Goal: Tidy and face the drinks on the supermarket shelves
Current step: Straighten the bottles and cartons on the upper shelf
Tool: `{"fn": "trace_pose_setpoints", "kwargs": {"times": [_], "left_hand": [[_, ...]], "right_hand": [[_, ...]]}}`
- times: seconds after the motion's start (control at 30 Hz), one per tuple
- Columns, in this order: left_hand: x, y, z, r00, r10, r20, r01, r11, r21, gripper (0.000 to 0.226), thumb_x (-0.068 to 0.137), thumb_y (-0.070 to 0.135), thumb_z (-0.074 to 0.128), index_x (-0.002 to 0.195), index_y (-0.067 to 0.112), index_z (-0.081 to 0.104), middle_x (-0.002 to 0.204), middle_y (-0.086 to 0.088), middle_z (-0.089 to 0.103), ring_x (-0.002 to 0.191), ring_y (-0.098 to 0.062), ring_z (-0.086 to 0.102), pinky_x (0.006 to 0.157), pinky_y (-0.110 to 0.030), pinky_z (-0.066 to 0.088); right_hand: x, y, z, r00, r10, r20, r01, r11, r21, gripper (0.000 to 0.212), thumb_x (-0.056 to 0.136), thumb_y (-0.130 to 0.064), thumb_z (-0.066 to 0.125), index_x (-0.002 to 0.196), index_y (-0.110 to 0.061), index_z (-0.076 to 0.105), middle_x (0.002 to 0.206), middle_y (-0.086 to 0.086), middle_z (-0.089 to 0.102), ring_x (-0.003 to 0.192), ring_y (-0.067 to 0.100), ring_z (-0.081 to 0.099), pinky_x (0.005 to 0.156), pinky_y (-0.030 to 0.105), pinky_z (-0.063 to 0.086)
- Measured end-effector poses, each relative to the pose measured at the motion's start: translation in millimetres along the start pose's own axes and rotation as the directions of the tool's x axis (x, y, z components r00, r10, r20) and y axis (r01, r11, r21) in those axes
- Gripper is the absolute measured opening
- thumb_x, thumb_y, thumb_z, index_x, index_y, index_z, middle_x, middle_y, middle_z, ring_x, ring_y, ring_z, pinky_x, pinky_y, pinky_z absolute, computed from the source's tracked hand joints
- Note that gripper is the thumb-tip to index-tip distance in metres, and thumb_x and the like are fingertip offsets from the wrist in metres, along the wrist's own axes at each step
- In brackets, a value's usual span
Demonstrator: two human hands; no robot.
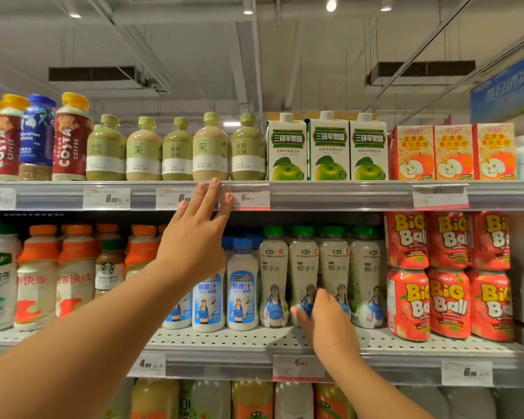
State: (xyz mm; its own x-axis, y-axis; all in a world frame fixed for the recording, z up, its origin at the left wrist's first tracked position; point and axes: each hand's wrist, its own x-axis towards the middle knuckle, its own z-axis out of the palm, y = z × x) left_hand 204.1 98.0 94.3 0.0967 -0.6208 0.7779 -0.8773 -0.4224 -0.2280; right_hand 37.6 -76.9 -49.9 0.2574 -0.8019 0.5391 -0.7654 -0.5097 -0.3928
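White green-capped coconut-water bottle gets faced: right hand grasps its base, left hand reaches released towards the upper shelf edge; next, twist label forward

The right hand hides a coconut water bottle base; its grip seems unclear

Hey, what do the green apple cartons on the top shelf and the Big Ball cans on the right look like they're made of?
The green apple cartons look like coated paperboard: flat printed faces, crisp folded edges, a white screw cap on top. The Big Ball cans look like metal with a glossy printed skin: rounded shoulders, a rolled rim, soft highlights. Neither can be confirmed by sight alone.
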Motion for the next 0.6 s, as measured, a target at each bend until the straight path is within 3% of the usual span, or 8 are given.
{"fn": "trace_pose_setpoints", "kwargs": {"times": [0.13,0.27,0.37,0.47,0.53,0.6], "left_hand": [[0,-3,-7,0.999,0.01,0.044,-0.008,0.999,-0.043,0.096,0.08,0.022,0.06,0.153,0.027,-0.003,0.157,-0.003,-0.025,0.145,-0.023,-0.019,0.117,-0.042,0.006],[6,-19,-23,0.991,0.087,0.1,-0.086,0.996,-0.021,0.094,0.081,0.018,0.058,0.152,0.035,-0.001,0.16,0.0,-0.019,0.147,-0.021,-0.011,0.119,-0.046,0.013],[7,-40,-35,0.985,0.15,0.081,-0.152,0.988,0.018,0.089,0.081,0.02,0.057,0.151,0.036,0.006,0.162,0.0,-0.005,0.148,-0.023,-0.004,0.118,-0.047,0.01],[-1,-73,-38,0.998,0.059,0.03,-0.059,0.998,-0.005,0.087,0.081,0.019,0.054,0.152,0.031,0.004,0.162,-0.003,0.002,0.148,-0.023,-0.002,0.118,-0.042,0.011],[-10,-101,-36,1.0,0.013,0.028,-0.013,1.0,0.006,0.086,0.084,0.024,0.054,0.152,0.027,0.002,0.162,-0.004,0.0,0.148,-0.022,-0.003,0.118,-0.041,0.01],[-18,-128,-34,0.999,-0.018,0.046,0.017,1.0,0.019,0.085,0.087,0.033,0.053,0.153,0.025,-0.001,0.162,-0.005,-0.004,0.148,-0.023,-0.006,0.12,-0.041,0.008]], "right_hand": [[-7,2,0,0.998,0.007,-0.055,-0.002,0.996,0.089,0.06,0.092,-0.056,0.05,0.137,-0.019,0.036,0.132,-0.001,0.048,0.105,0.018,0.059,0.068,0.027,0.041],[-23,-11,-22,0.969,-0.195,-0.154,0.218,0.963,0.156,0.041,0.098,-0.03,0.05,0.137,-0.022,0.043,0.138,-0.009,0.042,0.1,0.009,0.056,0.075,0.023,0.045],[-23,-51,-63,0.873,-0.407,-0.269,0.455,0.878,0.148,0.03,0.094,-0.024,0.054,0.124,-0.021,0.055,0.124,-0.012,0.05,0.086,0.005,0.056,0.068,0.022,0.048],[-19,-109,-113,0.729,-0.554,-0.402,0.632,0.771,0.082,0.023,0.09,-0.019,0.059,0.112,-0.016,0.062,0.109,-0.005,0.059,0.095,0.012,0.056,0.072,0.027,0.05],[-15,-144,-136,0.653,-0.626,-0.426,0.689,0.724,-0.009,0.023,0.086,-0.016,0.06,0.109,-0.012,0.063,0.105,0.001,0.062,0.095,0.02,0.056,0.075,0.03,0.047],[-9,-175,-148,0.639,-0.666,-0.385,0.693,0.716,-0.087,0.029,0.088,-0.017,0.058,0.116,-0.011,0.061,0.113,0.004,0.061,0.104,0.023,0.054,0.086,0.035,0.046]]}}
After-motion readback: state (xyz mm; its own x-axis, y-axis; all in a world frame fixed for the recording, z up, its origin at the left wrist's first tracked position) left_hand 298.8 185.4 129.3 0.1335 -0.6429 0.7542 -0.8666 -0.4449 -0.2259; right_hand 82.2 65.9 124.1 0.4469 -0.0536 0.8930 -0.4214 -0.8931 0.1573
